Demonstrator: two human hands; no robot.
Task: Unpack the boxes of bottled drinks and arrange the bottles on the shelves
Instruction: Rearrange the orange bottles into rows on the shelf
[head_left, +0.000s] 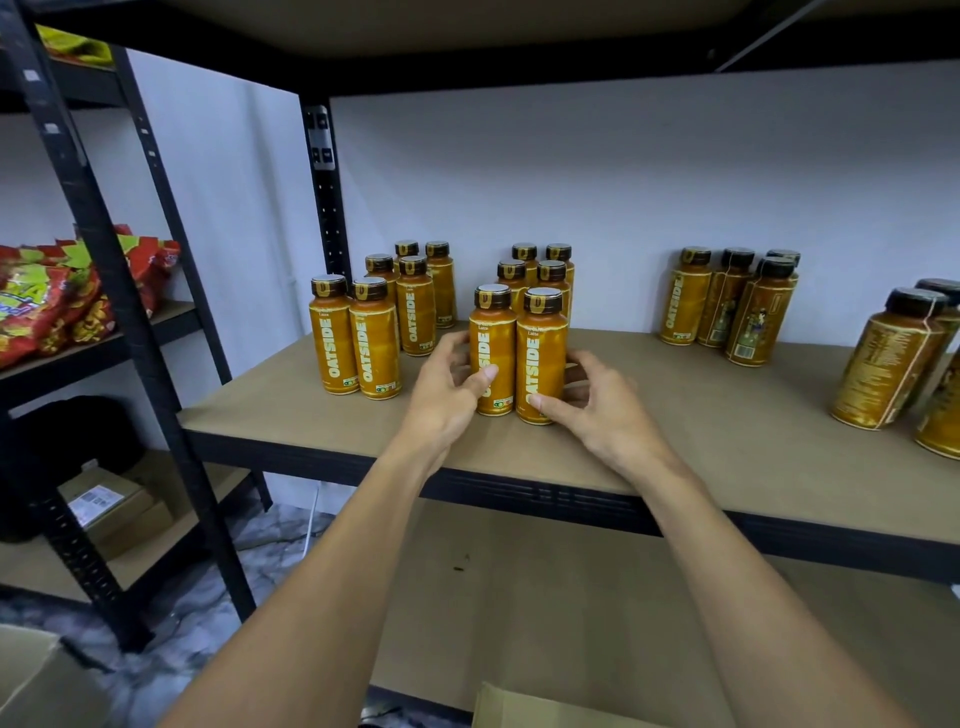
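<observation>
Orange bottles with dark brown caps stand in groups on the brown board of the shelf. The left hand grips the left front bottle of the middle group: its thumb lies across the front of the label and its fingers curl round the left side. The right hand grips the right front bottle, with the thumb low on the label and the fingers curled round the right side. These two bottles stand upright and touch each other, near the front edge of the board. Just behind them stand four more bottles in two pairs. To the left, a little apart, is the left group of six bottles, also two by two. To the right, well apart and near the back wall, stands the right group, with labels turned in different directions. At the right edge the far bottles are partly cut off. Red snack bags lie on the neighbouring rack at the left, and a cardboard box sits on its lower board. Part of an open carton shows at the bottom edge
</observation>
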